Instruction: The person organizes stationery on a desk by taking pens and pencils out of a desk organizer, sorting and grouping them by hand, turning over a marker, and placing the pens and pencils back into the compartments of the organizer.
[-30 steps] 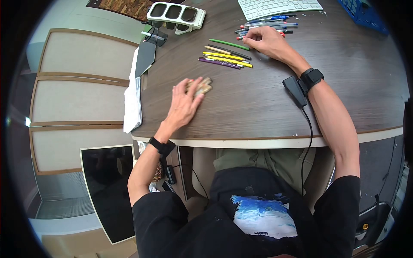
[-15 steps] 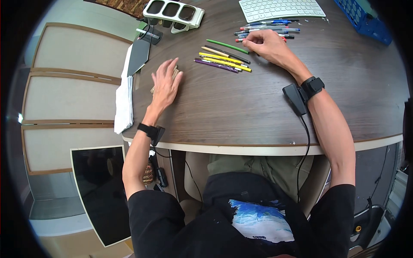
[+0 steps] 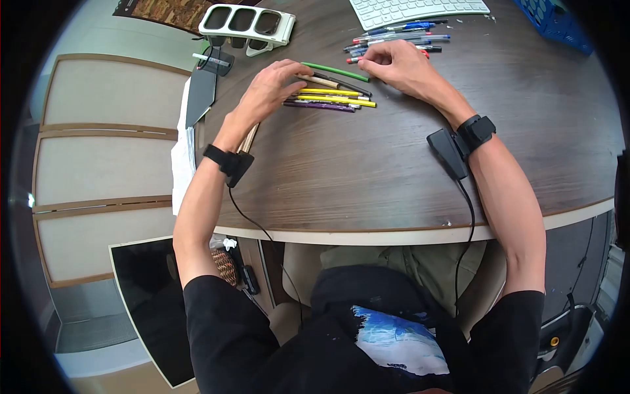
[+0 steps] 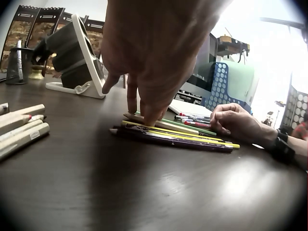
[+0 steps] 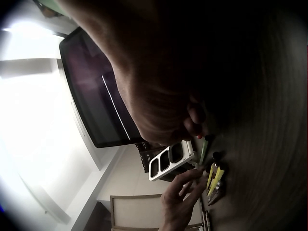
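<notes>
A person sits at a dark wooden table (image 3: 367, 164), both hands working among loose pens and pencils. The left hand (image 3: 266, 92) reaches forward with fingers spread and nearly straight, its fingertips (image 4: 147, 115) pressing down on a tan pencil (image 4: 159, 124) at the near end of a row of pencils (image 3: 328, 95) (yellow, purple and green ones lie side by side). It grasps nothing. The right hand (image 3: 400, 65) rests beyond that row, fingers curled in, pinching at a red pen (image 3: 357, 59) on the edge of a heap of pens (image 3: 394, 39). A few thick wooden pencils (image 4: 19, 130) lie apart behind the left wrist. A white three-slot organiser (image 3: 246, 23) and a keyboard (image 3: 420, 10) sit further back.
</notes>
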Tool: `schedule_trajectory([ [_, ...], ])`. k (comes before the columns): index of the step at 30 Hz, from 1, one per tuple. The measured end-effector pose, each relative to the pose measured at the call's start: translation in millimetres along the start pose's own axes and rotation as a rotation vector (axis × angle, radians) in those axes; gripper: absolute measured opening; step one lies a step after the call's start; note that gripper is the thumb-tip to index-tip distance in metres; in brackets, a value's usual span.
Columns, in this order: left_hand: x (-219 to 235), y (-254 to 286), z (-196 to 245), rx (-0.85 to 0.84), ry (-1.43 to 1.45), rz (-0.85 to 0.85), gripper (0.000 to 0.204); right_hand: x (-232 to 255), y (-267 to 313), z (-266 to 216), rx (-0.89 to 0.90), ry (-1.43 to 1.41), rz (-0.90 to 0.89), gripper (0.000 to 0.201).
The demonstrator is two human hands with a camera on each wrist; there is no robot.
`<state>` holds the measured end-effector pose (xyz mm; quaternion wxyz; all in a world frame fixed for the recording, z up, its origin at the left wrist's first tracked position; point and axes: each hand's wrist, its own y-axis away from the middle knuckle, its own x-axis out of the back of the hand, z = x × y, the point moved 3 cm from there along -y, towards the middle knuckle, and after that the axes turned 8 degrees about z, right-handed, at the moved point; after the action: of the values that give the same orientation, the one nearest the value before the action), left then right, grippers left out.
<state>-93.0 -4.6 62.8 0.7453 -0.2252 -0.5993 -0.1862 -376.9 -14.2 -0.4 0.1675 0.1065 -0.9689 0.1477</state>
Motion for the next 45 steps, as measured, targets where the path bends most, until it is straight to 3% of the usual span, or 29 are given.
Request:
schedule_trajectory([
  [3,3,-1,-1,0.027,-0.044,-0.03,0.024,2,-3,-1,0.009,0.001,0.022,0.037],
  [7,9,11,-1,-0.061,-0.15,0.04,0.022,0,-2,1,0.006,0.019,0.019,0.037],
  [9,16,20,-5,-0.065,-0.191,0.052,0.022,-3,-6,7,0.093,-0.015,0.039,0.037],
  [11,27,39,-16,-0.052,-0.205,0.235,0.021,-4,-4,7,0.089,0.001,0.053,0.036],
  [13,35,65,-26,0.004,-0.208,0.273,0.023,-5,-5,7,0.112,0.006,0.066,0.037],
  [15,41,95,-39,0.314,-0.179,0.268,0.025,-6,-6,7,0.112,0.01,0.061,0.037],
  [17,40,126,-49,0.373,-0.199,0.259,0.026,-6,-6,6,0.113,0.013,0.049,0.037],
  [19,38,154,-50,0.537,-0.155,0.243,0.025,-6,-5,5,0.097,0.016,0.025,0.037],
  [24,30,197,-49,0.664,-0.096,0.247,0.023,-7,-5,5,0.11,0.032,0.03,0.041],
  [27,26,202,-52,0.648,-0.158,0.203,0.03,-6,-5,4,0.11,0.044,0.029,0.041],
  [29,23,201,-51,0.646,-0.255,0.269,0.057,-6,-6,5,0.107,0.041,0.017,0.042],
  [30,18,202,-53,0.651,-0.257,0.27,0.057,-6,-6,5,0.093,0.042,0.012,0.042],
  [32,5,200,-56,0.605,-0.195,0.309,0.087,-8,-6,5,0.079,0.04,0.005,0.042],
  [35,-15,195,-70,0.648,-0.049,0.294,0.1,-7,-5,5,0.102,0.043,0.039,0.042],
  [39,-22,179,-79,0.662,0.02,0.264,0.092,-8,-6,4,0.112,0.042,0.034,0.042],
  [45,-21,162,-90,0.442,-0.09,0.296,0.066,-13,-9,12,0.164,0.065,0.055,0.038],
])
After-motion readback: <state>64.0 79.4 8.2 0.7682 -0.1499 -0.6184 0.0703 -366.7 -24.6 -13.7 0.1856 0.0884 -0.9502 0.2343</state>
